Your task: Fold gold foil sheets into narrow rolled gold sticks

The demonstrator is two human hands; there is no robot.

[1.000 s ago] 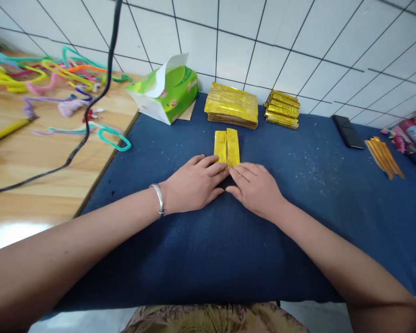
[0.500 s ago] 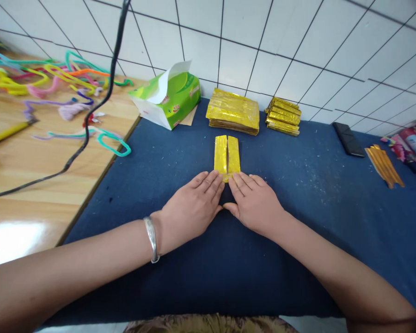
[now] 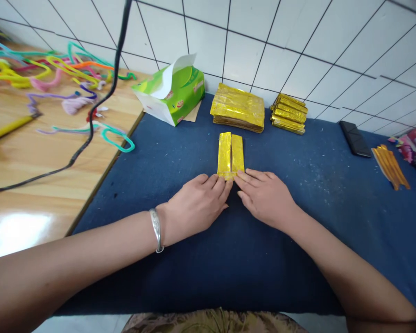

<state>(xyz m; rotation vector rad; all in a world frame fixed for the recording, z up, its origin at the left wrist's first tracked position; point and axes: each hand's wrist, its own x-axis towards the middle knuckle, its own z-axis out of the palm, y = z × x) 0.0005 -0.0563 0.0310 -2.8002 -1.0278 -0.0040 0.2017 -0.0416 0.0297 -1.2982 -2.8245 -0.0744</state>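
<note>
A sheet of gold foil paper point(image 3: 224, 152) lies on the dark blue cloth, its two long sides folded in to meet at a narrow middle gap. A narrow strip is turned up along its near end. My left hand point(image 3: 203, 203) rests palm down with fingers stretched, their tips on the left part of that near edge. From the other side my right hand point(image 3: 265, 196) touches the right part of the same edge, fingers extended and the thumb apart from them. Neither hand is closed round the paper; the fingertips hide bits of the folded end.
Behind the paper are a stack of gold foil sheets point(image 3: 237, 106), folded gold strips point(image 3: 289, 114) and a green tissue box point(image 3: 178, 95). A black phone point(image 3: 354, 138) and orange-gold strips point(image 3: 391, 166) lie right. A black cable point(image 3: 106, 99) crosses the wooden table point(image 3: 55, 171), where colourful pipe cleaners lie.
My fingers have drawn back slightly toward the paper's near edge, showing more of the turned-up strip. My right thumb has moved away from the left one. The whole view has shifted a little.
</note>
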